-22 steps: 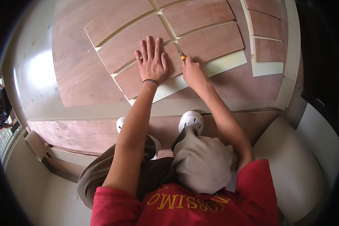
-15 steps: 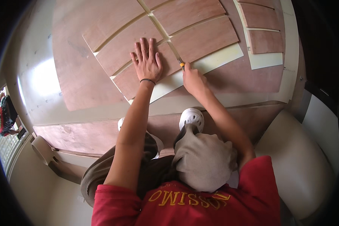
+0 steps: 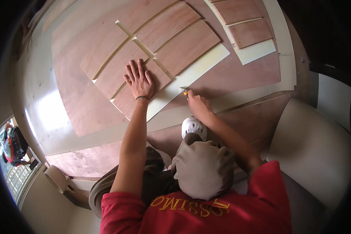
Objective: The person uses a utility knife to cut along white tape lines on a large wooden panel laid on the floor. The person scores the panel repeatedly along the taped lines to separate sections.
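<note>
My left hand (image 3: 138, 80) lies flat, fingers spread, on a thin reddish-brown wooden panel (image 3: 160, 76). The panel rests on a pale cream sheet (image 3: 201, 64), whose bare strip shows along the near edge. My right hand (image 3: 200, 106) is closed round a utility knife (image 3: 185, 93) with a yellow-orange part. Its blade points up and left, over the near edge of the cream sheet; whether it touches is too small to tell. Further wooden panels (image 3: 194, 43) lie in rows on the sheet, with narrow pale gaps between them.
A second cream sheet with panels (image 3: 250, 32) lies to the right. Underneath is a large brown board (image 3: 80, 87) on a shiny grey surface (image 3: 43, 117). My white shoe (image 3: 194, 128) is by the near edge. Another person (image 3: 13, 145) is at the far left.
My right hand has drawn the knife toward me, out of the gap between the panels to the sheet's near edge. My left hand still presses flat on the panels. The view has shifted.
</note>
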### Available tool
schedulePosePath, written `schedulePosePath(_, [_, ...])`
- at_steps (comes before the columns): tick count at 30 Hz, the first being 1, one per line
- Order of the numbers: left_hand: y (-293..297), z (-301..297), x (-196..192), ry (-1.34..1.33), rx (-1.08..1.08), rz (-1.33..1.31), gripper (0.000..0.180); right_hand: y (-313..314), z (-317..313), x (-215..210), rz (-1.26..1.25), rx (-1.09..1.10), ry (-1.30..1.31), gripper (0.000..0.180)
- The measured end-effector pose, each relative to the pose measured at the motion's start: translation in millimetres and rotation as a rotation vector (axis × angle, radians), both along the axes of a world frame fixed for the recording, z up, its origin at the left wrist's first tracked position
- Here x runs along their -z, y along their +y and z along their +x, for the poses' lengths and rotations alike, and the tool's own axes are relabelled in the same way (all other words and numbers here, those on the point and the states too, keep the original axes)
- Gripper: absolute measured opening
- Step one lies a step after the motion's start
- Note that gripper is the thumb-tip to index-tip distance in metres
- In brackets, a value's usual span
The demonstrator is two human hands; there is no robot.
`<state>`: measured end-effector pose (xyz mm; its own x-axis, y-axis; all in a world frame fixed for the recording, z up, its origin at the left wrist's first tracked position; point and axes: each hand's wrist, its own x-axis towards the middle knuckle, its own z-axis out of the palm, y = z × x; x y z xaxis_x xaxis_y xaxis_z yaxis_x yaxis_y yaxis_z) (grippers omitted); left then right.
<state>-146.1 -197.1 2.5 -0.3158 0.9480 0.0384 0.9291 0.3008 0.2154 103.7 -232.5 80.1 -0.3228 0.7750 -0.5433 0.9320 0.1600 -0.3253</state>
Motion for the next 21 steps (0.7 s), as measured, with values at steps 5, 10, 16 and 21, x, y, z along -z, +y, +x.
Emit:
schedulePosePath(5, [-4,-13,4,0.038,-0.009,-0.006,0.062,17,-33,-31,0.084,0.063,0.149,0.021])
schedulePosePath(10, [-3,-2,2,0.034,-0.021,0.014,0.062,61,-67,-7,0.139,0.119,0.306,0.021])
schedulePosePath(16, [-2,1,-2,0.029,-0.040,-0.006,0.063,89,-97,25,0.227,0.081,0.330,0.023])
schedulePosePath(21, [-3,-1,-5,0.016,-0.047,-0.009,0.064,93,-111,20,0.178,0.083,0.244,0.022])
